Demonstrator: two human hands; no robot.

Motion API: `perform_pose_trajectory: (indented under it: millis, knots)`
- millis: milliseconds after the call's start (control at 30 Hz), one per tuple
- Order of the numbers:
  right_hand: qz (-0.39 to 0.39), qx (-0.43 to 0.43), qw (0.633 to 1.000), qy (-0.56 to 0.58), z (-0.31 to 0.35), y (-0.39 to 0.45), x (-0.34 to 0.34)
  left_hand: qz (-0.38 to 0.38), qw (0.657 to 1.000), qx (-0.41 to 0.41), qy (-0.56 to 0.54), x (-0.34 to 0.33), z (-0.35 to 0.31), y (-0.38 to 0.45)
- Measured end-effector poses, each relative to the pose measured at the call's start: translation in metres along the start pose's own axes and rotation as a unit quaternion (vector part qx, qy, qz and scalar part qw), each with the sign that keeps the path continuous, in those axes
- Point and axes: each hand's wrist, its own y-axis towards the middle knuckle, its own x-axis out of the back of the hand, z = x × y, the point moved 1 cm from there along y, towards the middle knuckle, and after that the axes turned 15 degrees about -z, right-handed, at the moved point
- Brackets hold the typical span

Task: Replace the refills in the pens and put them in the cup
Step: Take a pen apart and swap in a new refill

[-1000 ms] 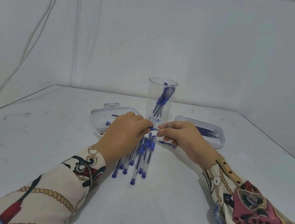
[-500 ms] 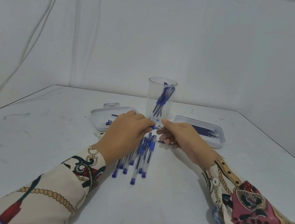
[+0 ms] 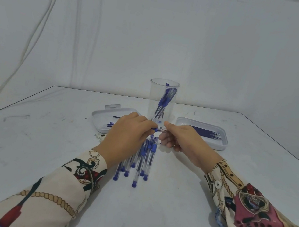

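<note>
Soft, even, cool light; sharp focus, wide-angle bending at edges.

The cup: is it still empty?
No, the clear cup already holds several blue pens standing tilted inside it, behind both hands.

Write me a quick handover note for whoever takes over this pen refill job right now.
Left hand and right hand both pinch one pen between them, just in front of the cup.
Done: a few pens stand in the cup.
Left: a row of pens lies on the table under the left hand.
Right tray holds refills; left tray holds a few loose pieces.
</note>
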Motion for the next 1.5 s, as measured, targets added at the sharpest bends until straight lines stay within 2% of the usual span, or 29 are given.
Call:
perform_pose_trajectory:
  millis: [200,500,633,767,1333,1400,1500]
  knots:
    - [0.035,0.011,0.999,0.025,0.001,-0.001,0.002,0.001,1.0,0.003,-0.006,0.0,-0.001,0.0]
    - [0.001,0.01,1.0,-0.007,0.001,-0.002,-0.001,0.0,1.0,0.0,-0.002,0.001,-0.003,0.001]
    - [0.017,-0.006,1.0,0.019,0.002,-0.001,0.001,-0.001,1.0,0.004,0.0,0.001,-0.002,0.0]
    - [0.035,0.019,0.999,0.018,0.003,-0.004,0.003,0.003,1.0,0.003,-0.001,0.002,-0.003,0.0]
    - [-0.004,0.033,0.999,-0.013,0.003,0.0,0.009,0.001,1.0,0.014,0.019,0.0,-0.001,0.0]
    - [-0.038,0.065,0.996,-0.05,0.001,0.003,0.016,0.008,0.999,0.03,0.026,0.0,0.0,0.0]
    - [-0.071,0.12,0.975,-0.171,-0.004,0.008,0.025,0.016,0.999,0.04,0.026,0.0,0.001,-0.001]
